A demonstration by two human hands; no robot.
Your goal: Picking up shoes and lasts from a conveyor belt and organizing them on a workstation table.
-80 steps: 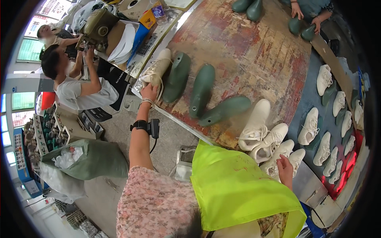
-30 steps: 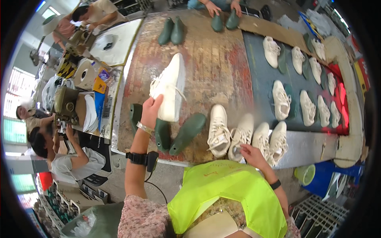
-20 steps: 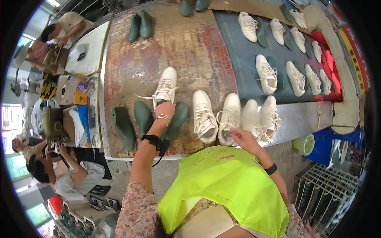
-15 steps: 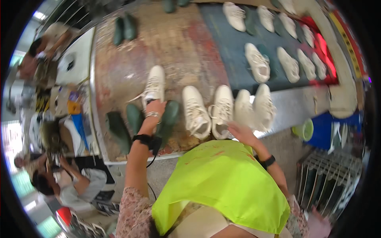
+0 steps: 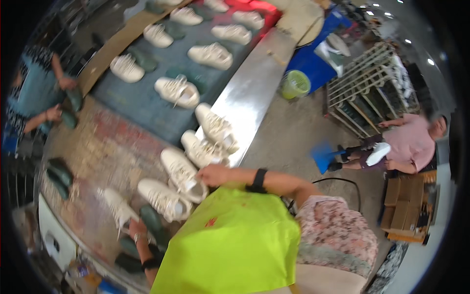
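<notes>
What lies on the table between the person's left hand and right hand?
In the head view, one white sneaker lies between the left hand and the right hand, on the worn table. A dark green shoe last sits beside it.

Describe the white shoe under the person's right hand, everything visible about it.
The shoe is a white or cream lace-up sneaker, smooth like leather or synthetic, with a pale sole. It sits upright on the worn table, in a row of similar shoes, toe pointing away from the person. The right hand rests at its heel opening. A neighbouring shoe lies close beside it; whether they touch is unclear.
</notes>
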